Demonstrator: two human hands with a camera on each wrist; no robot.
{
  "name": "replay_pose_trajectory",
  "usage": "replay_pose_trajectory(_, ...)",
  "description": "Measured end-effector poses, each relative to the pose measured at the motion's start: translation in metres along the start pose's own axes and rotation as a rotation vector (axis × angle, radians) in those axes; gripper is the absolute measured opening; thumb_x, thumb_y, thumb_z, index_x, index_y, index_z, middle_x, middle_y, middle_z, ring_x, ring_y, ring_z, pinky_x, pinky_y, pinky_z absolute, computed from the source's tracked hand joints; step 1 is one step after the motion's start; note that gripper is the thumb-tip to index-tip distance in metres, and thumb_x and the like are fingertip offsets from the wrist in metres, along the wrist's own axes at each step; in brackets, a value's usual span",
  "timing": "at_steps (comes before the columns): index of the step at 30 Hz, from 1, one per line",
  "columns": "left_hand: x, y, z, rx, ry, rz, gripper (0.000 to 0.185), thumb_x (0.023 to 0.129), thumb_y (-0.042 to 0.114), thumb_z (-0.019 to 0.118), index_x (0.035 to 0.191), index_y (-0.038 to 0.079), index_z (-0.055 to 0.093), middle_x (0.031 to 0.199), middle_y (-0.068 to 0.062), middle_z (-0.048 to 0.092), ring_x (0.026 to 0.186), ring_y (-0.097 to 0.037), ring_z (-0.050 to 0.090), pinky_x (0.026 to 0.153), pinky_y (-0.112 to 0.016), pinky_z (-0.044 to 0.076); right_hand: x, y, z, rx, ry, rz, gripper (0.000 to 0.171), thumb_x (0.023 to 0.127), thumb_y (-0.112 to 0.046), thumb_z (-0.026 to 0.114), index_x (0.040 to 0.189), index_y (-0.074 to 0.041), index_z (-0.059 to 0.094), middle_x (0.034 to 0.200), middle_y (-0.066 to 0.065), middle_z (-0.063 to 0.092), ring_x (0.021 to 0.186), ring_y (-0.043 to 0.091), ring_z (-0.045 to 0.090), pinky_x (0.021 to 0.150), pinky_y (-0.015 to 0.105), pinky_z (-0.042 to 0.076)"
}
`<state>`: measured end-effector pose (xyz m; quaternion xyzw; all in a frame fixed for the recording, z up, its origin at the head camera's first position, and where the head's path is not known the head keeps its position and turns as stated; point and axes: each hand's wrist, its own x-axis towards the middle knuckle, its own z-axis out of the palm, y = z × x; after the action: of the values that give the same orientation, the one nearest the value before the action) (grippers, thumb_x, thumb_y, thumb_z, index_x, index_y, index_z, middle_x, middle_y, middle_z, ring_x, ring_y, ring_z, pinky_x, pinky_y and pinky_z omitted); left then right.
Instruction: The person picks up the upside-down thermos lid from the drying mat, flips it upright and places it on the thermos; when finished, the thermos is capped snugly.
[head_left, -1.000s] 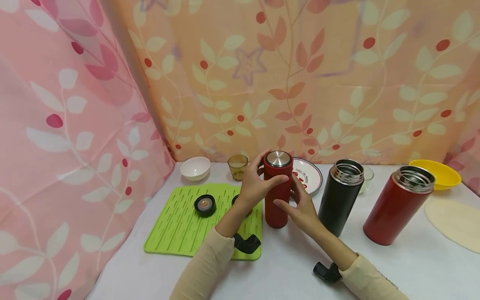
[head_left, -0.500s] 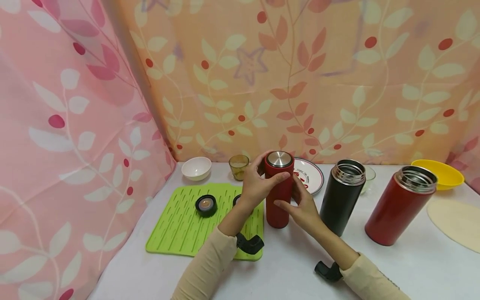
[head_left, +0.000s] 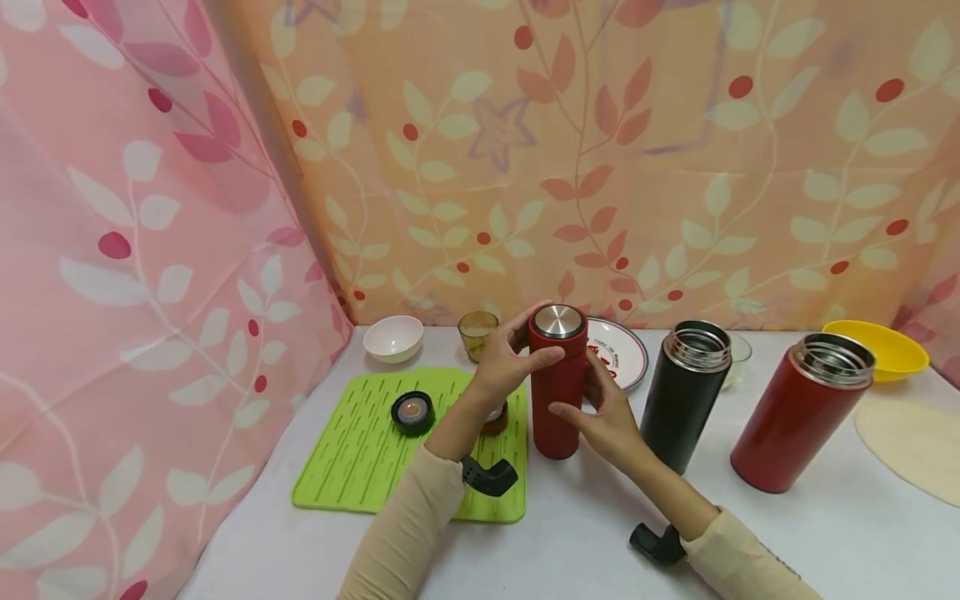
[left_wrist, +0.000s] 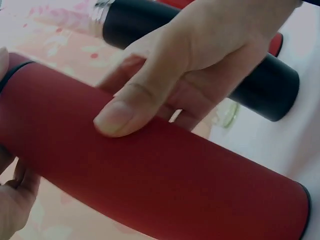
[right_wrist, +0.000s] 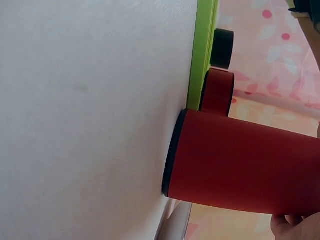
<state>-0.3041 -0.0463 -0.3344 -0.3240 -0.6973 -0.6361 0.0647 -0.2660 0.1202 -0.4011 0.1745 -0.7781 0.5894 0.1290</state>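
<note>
- The left hand (head_left: 504, 367) reached in from the desk's near edge, its grip curled round the cap of the small red flask (head_left: 557, 383), thumb laid across the front just under the steel top.
- The right hand (head_left: 606, 410) held the flask's body lower down from the right side, fingers wrapped behind it and thumb pressed on the front (left_wrist: 117, 117).
- The small red flask stood upright on the white desk (head_left: 585, 533), its base just off the right edge of the green mat (head_left: 352, 454), about midway along the desk.
- On the mat lay a black lid (head_left: 412, 411), and a red lid (right_wrist: 217, 92) sat close to the flask's base.
- Bare desk lay open along the near edge in front of the flask.
- To the right stood a black flask (head_left: 684, 396) and a large red flask (head_left: 798, 412), both uncapped with steel mouths showing; their insides could not be seen.
</note>
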Motion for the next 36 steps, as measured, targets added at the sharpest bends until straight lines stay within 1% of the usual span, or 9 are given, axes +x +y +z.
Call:
replay_pose_trajectory(4,0.004,-0.002,-0.006,-0.101,-0.094,-0.038,0.082,0.069,0.054,0.073,0.136,0.016,0.045,0.126,-0.014,0.055,0.107,-0.015,0.056,0.091,-0.029,0.049,0.0,0.0,0.0,0.01,0.004,-0.015,0.081,0.076,-0.018,0.075,0.142,-0.021,0.028,0.135,0.008,0.048,0.122,0.025,0.05,0.098,0.038,0.042)
replay_pose_trajectory(8,0.004,0.0,-0.006,-0.102,-0.113,-0.036,0.079,0.074,0.051,0.07,0.138,0.016,0.042,0.128,-0.015,0.053,0.106,-0.015,0.056,0.09,-0.026,0.048,0.001,0.001,0.0,0.02,0.012,-0.014,0.079,0.077,-0.017,0.074,0.141,-0.021,0.029,0.136,0.008,0.047,0.122,0.026,0.05,0.099,0.038,0.042)
replay_pose_trajectory(10,0.001,0.001,-0.002,-0.073,-0.077,-0.008,0.076,0.078,0.045,0.069,0.139,0.012,0.04,0.129,-0.016,0.052,0.111,-0.019,0.055,0.094,-0.029,0.047,0.001,0.001,0.0,0.019,0.011,-0.004,0.079,0.077,-0.017,0.074,0.141,-0.021,0.028,0.136,0.009,0.046,0.124,0.026,0.049,0.099,0.039,0.041)
replay_pose_trajectory(13,-0.005,0.0,0.007,-0.022,0.027,0.018,0.078,0.077,0.039,0.071,0.138,0.003,0.038,0.129,-0.02,0.051,0.115,-0.026,0.053,0.099,-0.033,0.044,0.0,0.003,0.001,0.005,0.01,0.013,0.08,0.076,-0.018,0.075,0.141,-0.02,0.028,0.137,0.01,0.045,0.125,0.027,0.048,0.099,0.04,0.041)
replay_pose_trajectory(18,-0.009,0.002,0.021,-0.017,0.19,-0.037,0.072,0.073,0.022,0.078,0.129,0.001,0.039,0.124,-0.017,0.05,0.109,-0.025,0.055,0.093,-0.031,0.048,0.0,0.003,0.0,-0.011,0.01,0.026,0.079,0.076,-0.022,0.075,0.141,-0.022,0.029,0.137,0.008,0.046,0.126,0.026,0.046,0.1,0.039,0.04)
replay_pose_trajectory(21,-0.008,0.004,0.023,0.0,0.224,-0.055,0.065,0.072,0.016,0.078,0.125,0.003,0.042,0.121,-0.013,0.052,0.104,-0.02,0.056,0.088,-0.028,0.05,0.0,0.003,-0.001,-0.022,0.017,0.026,0.079,0.076,-0.023,0.075,0.141,-0.022,0.03,0.136,0.009,0.047,0.125,0.027,0.047,0.099,0.04,0.041)
replay_pose_trajectory(26,-0.009,0.002,0.018,-0.031,0.185,-0.069,0.062,0.073,0.022,0.078,0.124,0.006,0.046,0.119,-0.012,0.056,0.105,-0.018,0.056,0.091,-0.029,0.048,-0.001,0.002,-0.001,-0.027,0.029,0.012,0.08,0.076,-0.021,0.075,0.142,-0.021,0.03,0.135,0.01,0.05,0.121,0.027,0.051,0.097,0.04,0.043)
replay_pose_trajectory(31,-0.009,-0.003,0.011,-0.138,0.136,-0.071,0.071,0.071,0.032,0.078,0.128,0.005,0.046,0.123,-0.016,0.056,0.109,-0.019,0.056,0.094,-0.03,0.047,0.001,0.003,-0.001,-0.018,0.024,-0.012,0.08,0.077,-0.02,0.074,0.143,-0.02,0.03,0.135,0.01,0.05,0.121,0.026,0.052,0.097,0.038,0.043)
replay_pose_trajectory(36,-0.01,-0.005,0.01,-0.17,0.113,-0.073,0.078,0.069,0.04,0.078,0.13,0.005,0.044,0.126,-0.017,0.054,0.113,-0.019,0.054,0.097,-0.03,0.045,0.0,0.004,0.0,-0.009,0.018,-0.01,0.079,0.077,-0.02,0.074,0.143,-0.021,0.03,0.135,0.009,0.05,0.121,0.026,0.052,0.097,0.038,0.043)
